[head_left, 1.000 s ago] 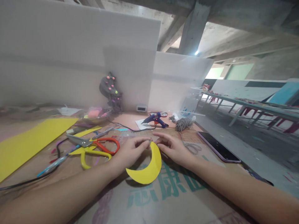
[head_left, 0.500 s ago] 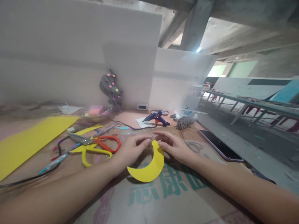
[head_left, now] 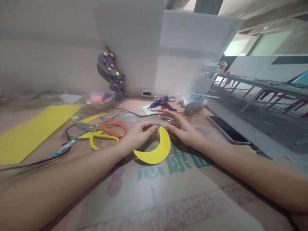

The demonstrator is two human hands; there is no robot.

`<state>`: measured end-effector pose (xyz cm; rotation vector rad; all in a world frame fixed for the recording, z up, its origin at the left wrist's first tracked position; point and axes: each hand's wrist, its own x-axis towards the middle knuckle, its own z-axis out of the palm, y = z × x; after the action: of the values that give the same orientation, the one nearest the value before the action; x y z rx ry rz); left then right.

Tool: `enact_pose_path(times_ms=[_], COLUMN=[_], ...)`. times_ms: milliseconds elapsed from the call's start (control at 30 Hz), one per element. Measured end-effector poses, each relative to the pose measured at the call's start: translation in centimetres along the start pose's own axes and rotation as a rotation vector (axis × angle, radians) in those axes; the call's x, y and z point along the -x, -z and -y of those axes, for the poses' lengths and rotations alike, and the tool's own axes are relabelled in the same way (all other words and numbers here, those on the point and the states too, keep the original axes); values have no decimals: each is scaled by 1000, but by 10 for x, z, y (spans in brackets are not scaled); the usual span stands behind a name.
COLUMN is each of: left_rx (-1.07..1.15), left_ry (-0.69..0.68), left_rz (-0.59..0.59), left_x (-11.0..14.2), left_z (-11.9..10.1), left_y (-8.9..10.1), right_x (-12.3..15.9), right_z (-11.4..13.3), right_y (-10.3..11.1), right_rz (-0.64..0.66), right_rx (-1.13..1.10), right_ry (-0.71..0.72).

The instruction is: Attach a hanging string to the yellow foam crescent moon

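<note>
A yellow paper crescent moon [head_left: 157, 154] hangs between my hands, just above the cardboard-covered table. My left hand [head_left: 141, 134] is closed, thumb and fingers pinching the crescent's upper tip. A bit of grey yarn seems to show at that tip, though it is mostly hidden by the fingers. To the right of the crescent is my right hand [head_left: 181, 128], fingers apart and holding nothing I can see. Scissors [head_left: 112, 128] with one orange and one yellow handle lie left of my left hand. Behind the hands rests a blue glue gun [head_left: 163, 103] near a white paper scrap [head_left: 148, 109].
Yellow sheet [head_left: 36, 131] and a pen [head_left: 68, 147] lie at the left. A grey yarn ball [head_left: 193, 108] and a phone [head_left: 227, 130] are on the right. Behind stand a grey crescent with coloured pompoms [head_left: 109, 69] and a small display [head_left: 147, 93]. A black cord [head_left: 29, 165] crosses the left side.
The camera has tilted down, so everything sits higher in view. My right hand's thumb has come away from the crescent and its fingers have spread. The left hand keeps its pinch.
</note>
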<state>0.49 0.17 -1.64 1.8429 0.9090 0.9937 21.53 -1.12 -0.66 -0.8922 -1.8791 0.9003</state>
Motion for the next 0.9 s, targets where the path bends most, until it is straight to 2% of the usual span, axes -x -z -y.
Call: enact_pose_path(times_ms=[100, 167, 300, 367, 467, 533, 700, 800, 900], left_rx=[-20, -26, -41, -71, -115, -143, -163, -106, -35], left_ry=[-10, -12, -6, 9, 28, 34, 65, 86, 94], left_rz=[50, 66, 52, 47, 27, 10, -1, -32, -53], left_x=[1, 1, 1, 0, -1, -1, 0, 0, -2], left_z=[-1, -3, -3, -1, 1, 0, -9, -8, -4], left_y=[1, 1, 2, 2, 2, 2, 3, 3, 3], right_x=[1, 1, 0, 0, 1, 4, 11, 14, 14], right_z=[3, 3, 0, 0, 3, 7, 15, 18, 18], right_y=[-1, -3, -3, -2, 0, 1, 1, 1, 3], right_rz=[151, 181, 53, -41, -148, -144, 104, 212, 259], right_rx=[-68, -96, 7, 133, 401, 534, 656, 703, 733], right_ry=[-30, -87, -188, -186, 3, 186, 465, 519, 523])
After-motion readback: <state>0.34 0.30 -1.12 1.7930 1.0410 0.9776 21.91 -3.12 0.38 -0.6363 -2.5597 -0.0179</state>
